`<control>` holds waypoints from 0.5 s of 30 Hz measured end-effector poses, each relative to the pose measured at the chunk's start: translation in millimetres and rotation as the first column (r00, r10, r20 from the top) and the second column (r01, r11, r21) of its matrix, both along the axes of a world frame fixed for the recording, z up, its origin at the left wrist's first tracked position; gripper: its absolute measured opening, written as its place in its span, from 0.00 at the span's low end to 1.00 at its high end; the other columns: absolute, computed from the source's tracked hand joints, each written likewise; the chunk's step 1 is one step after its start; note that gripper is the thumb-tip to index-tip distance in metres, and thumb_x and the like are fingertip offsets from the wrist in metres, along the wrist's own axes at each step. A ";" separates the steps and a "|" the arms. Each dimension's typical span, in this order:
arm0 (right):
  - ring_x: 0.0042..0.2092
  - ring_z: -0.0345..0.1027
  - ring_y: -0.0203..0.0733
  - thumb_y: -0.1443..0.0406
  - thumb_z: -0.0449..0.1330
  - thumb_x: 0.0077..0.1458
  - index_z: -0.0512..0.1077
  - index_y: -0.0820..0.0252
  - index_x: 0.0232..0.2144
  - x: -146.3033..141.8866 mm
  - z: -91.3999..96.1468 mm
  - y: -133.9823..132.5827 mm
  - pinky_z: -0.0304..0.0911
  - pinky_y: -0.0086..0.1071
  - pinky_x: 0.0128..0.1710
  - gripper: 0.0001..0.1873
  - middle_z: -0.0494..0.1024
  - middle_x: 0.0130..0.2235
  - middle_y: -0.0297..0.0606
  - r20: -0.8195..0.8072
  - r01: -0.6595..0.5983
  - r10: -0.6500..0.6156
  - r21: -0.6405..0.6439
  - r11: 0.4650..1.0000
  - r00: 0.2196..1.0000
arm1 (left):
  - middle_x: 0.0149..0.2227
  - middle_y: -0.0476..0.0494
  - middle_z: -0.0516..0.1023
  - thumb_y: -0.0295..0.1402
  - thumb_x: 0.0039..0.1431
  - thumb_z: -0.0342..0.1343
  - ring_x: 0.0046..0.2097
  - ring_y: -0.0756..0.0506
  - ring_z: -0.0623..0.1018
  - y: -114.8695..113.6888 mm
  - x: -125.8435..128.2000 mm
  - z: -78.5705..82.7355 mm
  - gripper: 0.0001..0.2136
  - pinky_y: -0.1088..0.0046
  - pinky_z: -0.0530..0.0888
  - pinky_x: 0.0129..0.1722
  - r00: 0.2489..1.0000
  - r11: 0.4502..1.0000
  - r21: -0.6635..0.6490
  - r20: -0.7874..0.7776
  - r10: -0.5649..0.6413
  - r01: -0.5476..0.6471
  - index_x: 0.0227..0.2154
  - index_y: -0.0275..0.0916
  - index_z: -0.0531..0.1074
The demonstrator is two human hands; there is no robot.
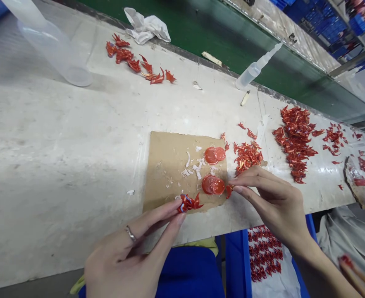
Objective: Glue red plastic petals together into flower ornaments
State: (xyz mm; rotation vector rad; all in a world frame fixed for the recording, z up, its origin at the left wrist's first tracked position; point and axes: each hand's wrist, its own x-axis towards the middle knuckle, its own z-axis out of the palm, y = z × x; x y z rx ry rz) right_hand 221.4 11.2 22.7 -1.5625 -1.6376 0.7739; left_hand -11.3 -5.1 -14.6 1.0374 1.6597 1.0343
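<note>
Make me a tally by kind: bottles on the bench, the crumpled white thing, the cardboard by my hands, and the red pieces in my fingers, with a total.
Bottles: 2, one large bottle, one small bottle
Crumpled white thing: 1
Cardboard: 1
Held red pieces: 2, counting one per hand
Total: 6
Loose red pieces overlap too much to count.

Red piece (187,203) in the left fingers (166,210): glossy, smooth, metal or plastic unclear; polished metal ring (130,234) on one of those fingers. Between left and right fingers (247,194), near red cap (207,185): wet-looking gloss, apparently plastic. Just beyond left fingertips, cardboard (166,165): matt brown, rough-edged. Left of left fingers, worktop (108,149): off-white, smooth, dull sheen, scuffed. Well beyond right fingers, small bottle (250,75): smooth translucent plastic. Below right fingers, blue bin (238,260): plastic.
</note>
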 end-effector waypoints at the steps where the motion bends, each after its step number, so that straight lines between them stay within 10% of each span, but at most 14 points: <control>1: 0.38 0.77 0.34 0.69 0.70 0.62 0.87 0.46 0.39 2.1 -0.5 -1.0 0.71 0.25 0.38 0.10 0.85 0.35 0.32 -0.052 0.033 -0.036 -0.049 0.998 0.998 | 0.34 0.78 0.87 0.36 0.53 0.69 0.36 0.57 0.89 -0.3 0.0 0.0 0.12 0.94 0.78 0.47 1.000 1.000 0.006 -0.001 0.000 0.000 0.32 0.71 0.85; 8: 0.28 0.68 0.29 0.52 0.77 0.53 0.87 0.49 0.31 11.7 -1.5 -4.4 0.65 0.20 0.29 0.10 0.77 0.24 0.30 -0.582 0.011 -0.276 -0.417 0.909 0.765 | 0.39 0.77 0.88 0.37 0.56 0.70 0.38 0.59 0.87 -5.9 0.8 -2.7 0.13 0.93 0.78 0.49 0.995 0.993 0.105 -0.083 -0.049 0.058 0.38 0.71 0.84; 15: 0.28 0.62 0.28 0.55 0.77 0.54 0.86 0.52 0.31 12.2 1.9 -13.7 0.61 0.21 0.28 0.09 0.71 0.25 0.29 -0.690 -0.068 -0.293 -0.446 0.893 0.662 | 0.36 0.74 0.88 0.34 0.55 0.70 0.35 0.59 0.87 -8.0 16.4 6.4 0.12 0.95 0.78 0.46 1.000 0.989 0.144 0.005 -0.018 0.017 0.37 0.65 0.85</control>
